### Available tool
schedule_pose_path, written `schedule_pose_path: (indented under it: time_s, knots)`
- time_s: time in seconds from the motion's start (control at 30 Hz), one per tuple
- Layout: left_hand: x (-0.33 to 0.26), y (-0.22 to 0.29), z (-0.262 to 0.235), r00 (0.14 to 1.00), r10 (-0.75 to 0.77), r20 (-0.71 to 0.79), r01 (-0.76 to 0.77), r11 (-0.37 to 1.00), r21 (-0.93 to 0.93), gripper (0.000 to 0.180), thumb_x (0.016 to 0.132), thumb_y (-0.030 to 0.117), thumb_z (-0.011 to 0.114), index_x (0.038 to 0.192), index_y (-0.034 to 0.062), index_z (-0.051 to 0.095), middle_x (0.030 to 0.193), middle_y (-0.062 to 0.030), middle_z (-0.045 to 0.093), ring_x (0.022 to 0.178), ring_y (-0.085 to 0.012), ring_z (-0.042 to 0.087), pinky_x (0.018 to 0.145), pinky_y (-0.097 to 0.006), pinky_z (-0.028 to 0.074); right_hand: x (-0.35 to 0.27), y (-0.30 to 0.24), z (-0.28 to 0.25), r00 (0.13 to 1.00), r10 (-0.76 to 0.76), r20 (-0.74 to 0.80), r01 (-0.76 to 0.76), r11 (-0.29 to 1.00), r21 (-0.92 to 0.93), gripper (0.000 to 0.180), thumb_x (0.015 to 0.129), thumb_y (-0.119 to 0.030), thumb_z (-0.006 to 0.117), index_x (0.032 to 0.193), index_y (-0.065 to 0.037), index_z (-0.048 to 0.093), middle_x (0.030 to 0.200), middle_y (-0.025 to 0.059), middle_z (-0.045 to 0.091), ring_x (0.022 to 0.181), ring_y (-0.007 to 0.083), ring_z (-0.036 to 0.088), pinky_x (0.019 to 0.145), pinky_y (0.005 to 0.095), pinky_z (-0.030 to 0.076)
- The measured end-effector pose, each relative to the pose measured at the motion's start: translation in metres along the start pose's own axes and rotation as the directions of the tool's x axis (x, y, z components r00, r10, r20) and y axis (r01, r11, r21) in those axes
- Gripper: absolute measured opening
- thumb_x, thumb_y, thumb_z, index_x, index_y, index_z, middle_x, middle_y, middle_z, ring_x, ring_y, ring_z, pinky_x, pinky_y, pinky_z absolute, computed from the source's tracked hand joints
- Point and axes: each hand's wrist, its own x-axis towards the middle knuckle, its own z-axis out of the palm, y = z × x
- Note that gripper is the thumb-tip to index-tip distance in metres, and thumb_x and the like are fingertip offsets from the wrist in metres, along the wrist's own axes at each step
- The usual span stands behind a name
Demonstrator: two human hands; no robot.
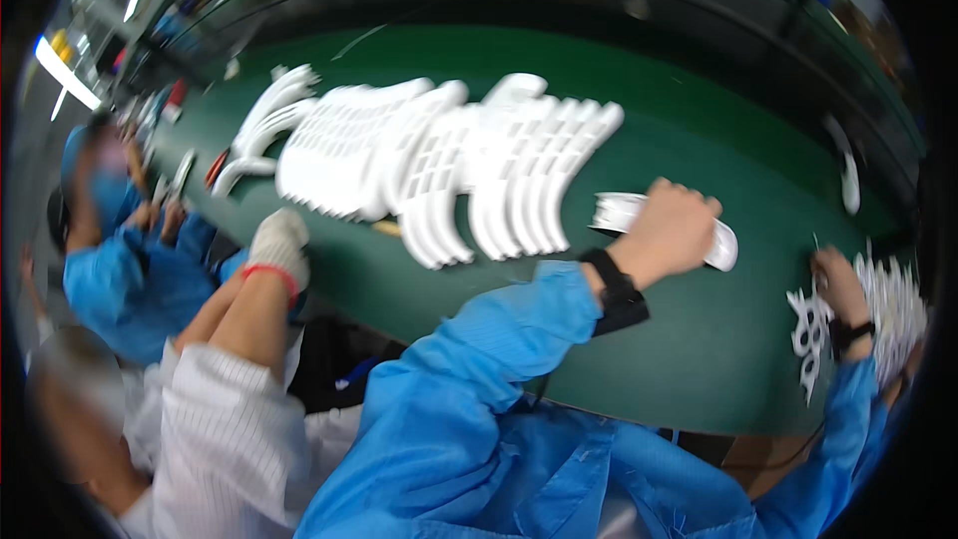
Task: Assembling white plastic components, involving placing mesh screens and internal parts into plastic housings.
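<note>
My left hand [677, 228] is closed over the middle of a white curved plastic part [723, 246] low over the green table, and both ends of the part stick out past my fingers. At the far right, my right hand [841, 287] is closed at the top of a flat white plastic piece with round holes [808, 339]. That piece hangs beside a stack of thin white parts [888, 304]. My right fingertips are small and blurred. Both wrists wear black bands.
Rows of white curved slotted parts [349, 145] cover the table's [639, 369] middle and left. A co-worker's gloved hand [281, 240] is at the near edge. Another white part [843, 165] lies far right. A red-handled tool [217, 168] lies left. A rail runs behind.
</note>
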Motion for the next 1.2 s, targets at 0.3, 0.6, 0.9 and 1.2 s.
schedule_pose_path:
  time_s: [0.3,0.6,0.9,1.2]
  knots:
    - [-0.007,-0.004,-0.006,0.999,0.001,-0.042,-0.002,1.000,-0.011,0.018,0.080,0.022,0.063,0.081,0.0040,0.063,0.070,-0.0113,0.062,0.070,-0.0287,0.062,0.070,-0.040,0.042,0.033,0.073,-0.015,0.856,0.272,-0.440,0.073,0.780,0.622,0.008,0.088,-0.007,0.061,0.094,-0.004,0.057,0.070,-0.0032,0.050,0.063,0.0041,0.045,0.055,0.0213,0.037]
    - [0.003,-0.005,-0.023,0.998,-0.064,-0.029,0.060,0.991,-0.119,0.022,0.093,0.023,0.051,0.101,0.0075,0.064,0.087,-0.0132,0.067,0.084,-0.0333,0.063,0.073,-0.047,0.046,0.081,-0.150,-0.015,0.997,0.006,-0.073,0.067,0.350,0.935,0.014,0.088,-0.016,0.067,0.092,-0.006,0.059,0.073,-0.0032,0.058,0.058,0.0016,0.055,0.047,0.0163,0.039]
    - [-0.004,0.001,-0.024,0.995,0.098,0.026,-0.097,0.994,-0.043,0.018,0.074,0.026,0.072,0.070,0.0085,0.069,0.104,-0.0021,0.066,0.107,-0.0254,0.052,0.088,-0.038,0.038,0.093,-0.168,-0.003,0.980,-0.197,-0.020,0.094,0.372,0.924,0.019,0.077,-0.008,0.077,0.081,-0.001,0.059,0.069,0.0019,0.064,0.056,0.0075,0.058,0.050,0.0207,0.043]
    - [-0.004,0.008,-0.021,0.983,0.167,0.075,-0.167,0.986,-0.001,0.014,0.071,0.020,0.070,0.067,0.0069,0.067,0.102,-0.0043,0.064,0.108,-0.0252,0.052,0.096,-0.045,0.033,0.080,-0.174,-0.003,0.912,-0.215,-0.350,0.391,0.718,0.576,0.028,0.065,-0.013,0.078,0.081,0.000,0.059,0.074,0.0088,0.057,0.069,0.0206,0.056,0.060,0.0306,0.045]
